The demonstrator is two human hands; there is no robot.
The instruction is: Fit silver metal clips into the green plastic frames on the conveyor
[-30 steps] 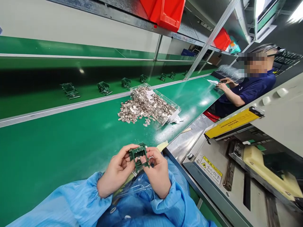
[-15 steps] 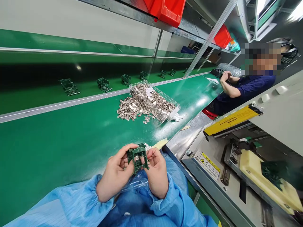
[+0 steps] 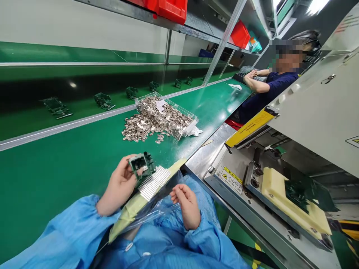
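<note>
My left hand [image 3: 119,185] grips a dark green frame-shaped circuit board assembly [image 3: 141,166] by its left side, above the bench edge. Just below the assembly lies a sheet with rows of white strips [image 3: 155,183], resting on yellow paper [image 3: 131,209] beside clear plastic film. My right hand [image 3: 186,205] is apart from the assembly, over my lap near the film. Its thumb and fingers are drawn together; anything between them is too small to make out.
Small metal pieces [image 3: 140,127] spill from a clear tray [image 3: 192,129] onto the green bench [image 3: 70,179]. Several similar green assemblies [image 3: 103,101] stand along the back. A machine with a yellowish fixture [image 3: 283,198] is at right; a co-worker [image 3: 272,84] sits beyond.
My right hand has left the green assembly and moved down and right of it. My left hand holds it alone, turned and lifted, exposing the white-striped sheet. The view has shifted right.
</note>
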